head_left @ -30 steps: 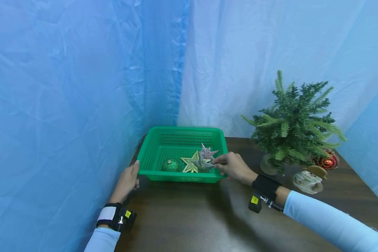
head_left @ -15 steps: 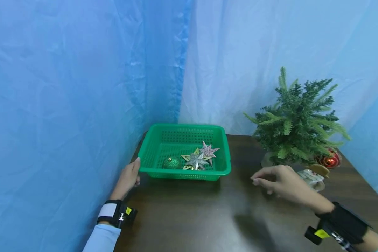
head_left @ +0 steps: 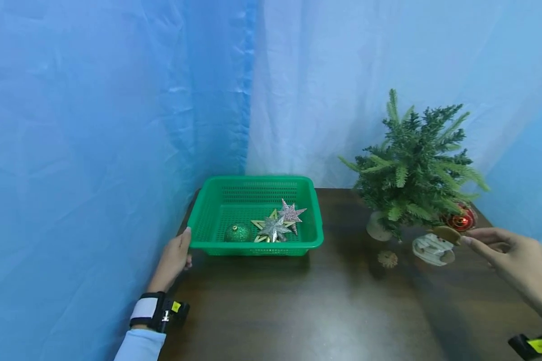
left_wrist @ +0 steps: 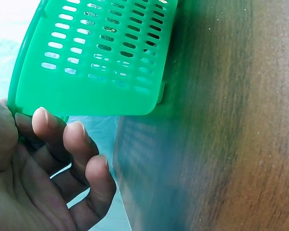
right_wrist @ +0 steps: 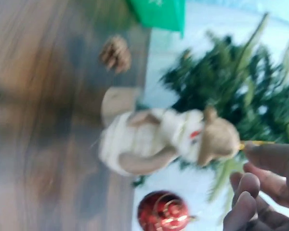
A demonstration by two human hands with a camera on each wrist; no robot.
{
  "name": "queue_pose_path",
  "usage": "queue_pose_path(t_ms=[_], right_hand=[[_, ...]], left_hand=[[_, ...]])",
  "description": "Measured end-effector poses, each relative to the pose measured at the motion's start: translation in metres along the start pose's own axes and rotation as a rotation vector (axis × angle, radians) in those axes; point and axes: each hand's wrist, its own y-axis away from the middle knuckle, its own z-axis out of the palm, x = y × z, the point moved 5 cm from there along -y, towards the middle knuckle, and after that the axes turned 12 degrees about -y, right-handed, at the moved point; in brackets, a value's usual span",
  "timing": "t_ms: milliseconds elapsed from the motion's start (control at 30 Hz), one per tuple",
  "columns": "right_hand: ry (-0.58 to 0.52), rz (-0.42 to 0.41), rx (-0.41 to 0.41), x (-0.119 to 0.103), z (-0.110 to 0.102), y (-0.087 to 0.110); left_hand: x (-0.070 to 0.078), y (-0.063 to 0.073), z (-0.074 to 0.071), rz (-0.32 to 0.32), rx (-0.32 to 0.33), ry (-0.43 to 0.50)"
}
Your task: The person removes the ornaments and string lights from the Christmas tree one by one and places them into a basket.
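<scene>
A green plastic basket (head_left: 255, 250) stands on the table, and my left hand (head_left: 170, 263) grips its near left corner by the rim. Inside lie a green glitter ball (head_left: 238, 232), a gold star (head_left: 259, 238), a silver star (head_left: 274, 228) and a pinkish glitter star (head_left: 291, 212). On the right, my right hand (head_left: 517, 258) is at the brown hat of a white snowman ornament (head_left: 433, 249). In the right wrist view its thumb and forefinger pinch a thin yellow loop (right_wrist: 255, 143) on top of the hat; that view is blurred.
A small artificial fir tree (head_left: 415, 170) on a pale base (head_left: 378, 226) stands behind the snowman. A red ball ornament (head_left: 461, 219) lies to its right, and a pine cone (head_left: 387, 259) is in front. Blue cloth (head_left: 95, 150) hangs left and behind the dark wooden table (head_left: 298, 311).
My right hand has let go of the silver star in the basket and moved right to the snowman ornament. The pine cone has come into sight. My left hand stays on the basket rim.
</scene>
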Motion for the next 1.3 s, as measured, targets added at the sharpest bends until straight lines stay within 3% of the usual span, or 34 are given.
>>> queue_pose_path(t_ms=[233,500,800,1000,1133,1300], right_hand=[[0.032,0.003,0.029,0.011,0.008,-0.012],[-0.091,0.158,0.067,0.012,0.015,-0.027],[-0.152,0.102,0.172,0.009,0.000,-0.016],[-0.266,0.062,0.231,0.000,-0.014,-0.014],[-0.311,0.089,0.192,0.000,-0.013,-0.017],[-0.537,0.179,0.075,0.016,-0.005,-0.022]], left_hand=[[0.002,-0.002,-0.001,-0.006,-0.001,0.000],[0.002,-0.004,0.001,-0.012,0.016,-0.019],[0.002,-0.004,0.002,-0.006,0.027,0.000],[0.002,-0.002,-0.002,-0.004,0.017,-0.004],[-0.001,0.000,-0.002,-0.019,0.014,0.003],[-0.004,0.001,0.001,-0.023,0.020,0.007]])
